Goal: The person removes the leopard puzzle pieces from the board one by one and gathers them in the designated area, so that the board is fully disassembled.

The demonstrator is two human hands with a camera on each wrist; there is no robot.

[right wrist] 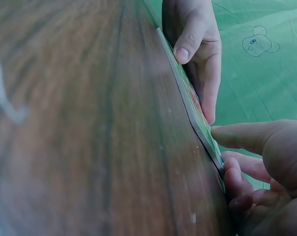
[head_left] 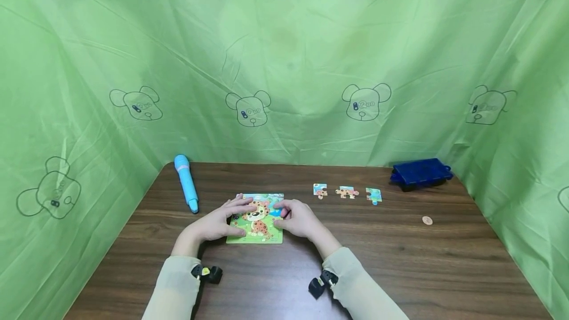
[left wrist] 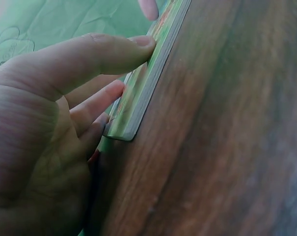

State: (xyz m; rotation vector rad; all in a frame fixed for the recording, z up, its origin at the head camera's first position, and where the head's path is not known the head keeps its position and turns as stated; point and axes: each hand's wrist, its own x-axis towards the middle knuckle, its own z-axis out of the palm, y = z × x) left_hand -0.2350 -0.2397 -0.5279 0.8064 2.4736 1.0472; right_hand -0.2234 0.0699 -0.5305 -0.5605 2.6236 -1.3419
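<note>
Only my wrist views show the flat green cartoon-tiger puzzle board's point(head_left: 256, 219) thin edge. My left hand point(head_left: 219, 222) at nine o'clock and right hand point(head_left: 299, 218) at three pinch it, thumbs against the edge, mid-table.

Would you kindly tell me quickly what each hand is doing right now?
Left hand: fingers and thumb pinch the left edge of the puzzle board.
Right hand: thumb and fingers pinch the board's right edge.
</note>
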